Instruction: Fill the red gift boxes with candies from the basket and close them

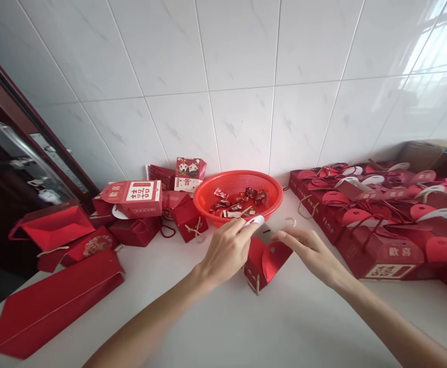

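Your left hand (pixel 227 250) hid part of the small red box (pixel 269 258); the stacked boxes (pixel 399 220) ran off the frame's right edge.

- Red gift box (pixel 133 198), left of centre: white label bearing the red double-happiness sign "囍". The white characters beside the label are too small to read.
- Box with two cartoon figures (pixel 189 174), upper centre-left: white panel with a red sign, blurred.
- Front gift box (pixel 380 255), lower right: two pale characters and a white label with red print, neither legible.
- Small red gift box (pixel 265 260), centre: no legible marking.
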`<state>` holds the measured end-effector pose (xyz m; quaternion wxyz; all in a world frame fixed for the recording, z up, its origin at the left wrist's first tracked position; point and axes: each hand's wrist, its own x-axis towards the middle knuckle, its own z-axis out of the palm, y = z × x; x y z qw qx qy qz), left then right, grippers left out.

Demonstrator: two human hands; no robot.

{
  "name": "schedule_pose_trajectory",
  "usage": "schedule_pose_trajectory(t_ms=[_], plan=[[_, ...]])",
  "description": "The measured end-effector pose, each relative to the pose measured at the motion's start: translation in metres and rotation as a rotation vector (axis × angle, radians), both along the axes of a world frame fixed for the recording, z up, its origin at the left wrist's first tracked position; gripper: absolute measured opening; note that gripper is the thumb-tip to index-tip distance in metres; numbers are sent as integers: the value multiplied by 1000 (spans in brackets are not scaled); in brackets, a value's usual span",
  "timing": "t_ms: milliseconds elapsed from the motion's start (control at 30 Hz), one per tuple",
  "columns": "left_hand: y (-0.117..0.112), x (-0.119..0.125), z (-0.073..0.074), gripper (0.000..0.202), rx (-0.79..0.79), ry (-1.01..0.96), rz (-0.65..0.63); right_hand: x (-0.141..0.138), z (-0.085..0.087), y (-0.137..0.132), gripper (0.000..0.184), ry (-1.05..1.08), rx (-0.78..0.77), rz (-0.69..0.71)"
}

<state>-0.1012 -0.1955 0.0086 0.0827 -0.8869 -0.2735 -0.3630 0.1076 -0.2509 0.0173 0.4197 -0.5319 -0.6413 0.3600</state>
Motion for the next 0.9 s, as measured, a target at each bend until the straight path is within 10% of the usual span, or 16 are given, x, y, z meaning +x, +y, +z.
schedule_pose_trajectory(t_ms=[467, 667, 900], plan=[[1, 2, 7, 44, -877, -133, 113, 12, -22, -5, 39, 162, -192, 271], [19, -26, 27, 26, -1145, 68, -55, 21, -29, -5, 85, 59, -266, 344], [33, -61, 34, 108, -1241, 317, -208, 27, -41, 8, 99, 55, -312, 350]])
